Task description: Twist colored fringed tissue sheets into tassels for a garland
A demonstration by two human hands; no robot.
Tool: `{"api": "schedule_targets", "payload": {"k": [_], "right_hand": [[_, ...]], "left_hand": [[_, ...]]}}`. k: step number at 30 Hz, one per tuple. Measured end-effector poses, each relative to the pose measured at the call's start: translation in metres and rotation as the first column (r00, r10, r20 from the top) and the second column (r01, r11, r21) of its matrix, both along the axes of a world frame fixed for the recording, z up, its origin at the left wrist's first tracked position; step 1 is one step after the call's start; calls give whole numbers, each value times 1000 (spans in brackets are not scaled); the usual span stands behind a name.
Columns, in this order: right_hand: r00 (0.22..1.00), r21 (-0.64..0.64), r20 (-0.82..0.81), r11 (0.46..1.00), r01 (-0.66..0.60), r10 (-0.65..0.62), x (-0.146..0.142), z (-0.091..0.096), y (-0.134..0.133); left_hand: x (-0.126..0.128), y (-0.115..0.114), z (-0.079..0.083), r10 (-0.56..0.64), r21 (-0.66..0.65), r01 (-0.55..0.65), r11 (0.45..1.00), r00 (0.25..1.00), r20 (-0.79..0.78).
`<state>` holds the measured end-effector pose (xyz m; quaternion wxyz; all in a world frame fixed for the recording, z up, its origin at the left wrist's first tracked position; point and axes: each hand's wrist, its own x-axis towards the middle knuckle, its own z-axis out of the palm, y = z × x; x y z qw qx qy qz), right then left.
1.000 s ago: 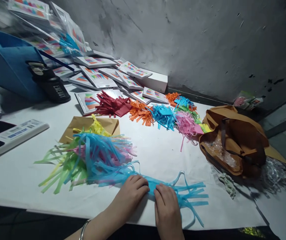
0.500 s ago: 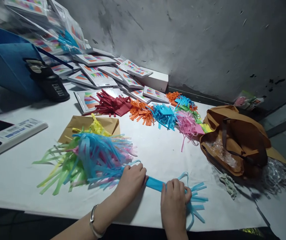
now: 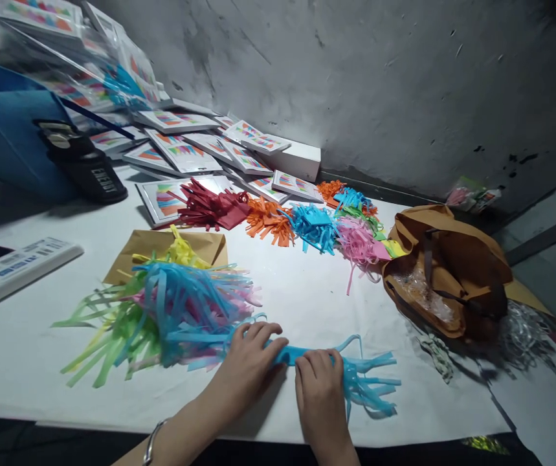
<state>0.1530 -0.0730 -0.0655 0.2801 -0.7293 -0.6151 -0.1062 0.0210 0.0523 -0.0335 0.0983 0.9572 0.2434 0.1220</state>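
A light-blue tissue-paper tassel (image 3: pixel 372 385) lies low over the white table, its cut strips fanned out to the right. My right hand (image 3: pixel 321 388) is closed over its middle band, fingers curled down on the paper. Further left, my left hand (image 3: pixel 253 356) is on the same tassel, fingers bent over the band and slightly apart, thumb hidden. A short flat blue stretch shows between the hands. A thin blue loop stands up behind the right hand. Beside my left hand is a heap of fringed tassels (image 3: pixel 185 291) in blue, pink, green and yellow.
Behind lies a row of fringed paper bundles, including dark red (image 3: pixel 214 204), orange (image 3: pixel 270 220), blue (image 3: pixel 314 226) and pink (image 3: pixel 360 239). A brown bag (image 3: pixel 452 265) stands right. Printed flat packs (image 3: pixel 185 152), a black bottle (image 3: pixel 83 162) and a white device (image 3: pixel 25 265) are left.
My right hand has shifted left along the tassel, closer to my left hand. The left hand's fingers have loosened and spread somewhat. The view has turned slightly.
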Motion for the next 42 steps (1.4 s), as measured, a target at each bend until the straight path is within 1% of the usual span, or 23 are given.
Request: {"api": "schedule_targets", "payload": {"k": [3,7,9,11,14,19,22,25,28,30,32,35,36,38,40,42], "right_hand": [[999,-22,-40,1000,-13,13,0,4,-1],[1000,-58,-26,998,-2,1,-2,7,2],[1000,-60,6,998,-7,7,-3,7,4],[999,-41,27,998,-38,39,-4,5,3],[996,-16,25,996,-86,86,-3,2,-5],[999,32,-17,998,-51,51,0,-5,-24],[996,79,-81,996,-41,48,1,-7,-28],[985,68,-164,997,-37,48,3,-3,-28],[974,-25,-223,999,-46,39,8,4,-24],[974,-76,-226,997,-4,-14,11,7,-21],[977,-105,-196,993,59,-79,12,9,-18],[977,-87,-163,988,126,-139,9,7,-16],[976,-64,-160,988,138,-147,7,7,-16],[979,10,-151,990,143,-139,4,5,-17],[988,74,-130,993,95,-85,2,5,-18],[991,99,-132,994,42,-28,1,6,-20]], "left_hand": [[-4,-2,-7,-102,39,99,994,989,108],[0,1,-10,-130,-9,133,991,975,178],[0,2,-10,-128,-31,137,990,971,201],[-3,1,-11,-129,-34,140,990,966,223],[-11,-4,-15,-144,-17,154,988,954,264],[-25,-16,-23,-124,-4,136,991,921,370],[-30,-22,-27,-70,-73,110,991,907,415],[-32,-25,-29,-16,-143,78,987,920,391],[-28,-26,-29,23,-135,25,990,938,345],[-23,-27,-26,60,-106,-27,994,948,312],[-18,-27,-23,90,-72,-74,995,962,259],[-13,-27,-20,126,-39,-120,992,971,203],[-12,-27,-21,121,-31,-117,993,970,210],[-13,-28,-23,60,-10,-60,998,962,265],[-14,-28,-25,-31,10,29,1000,947,319],[-15,-28,-26,-82,24,79,997,934,347]]}}
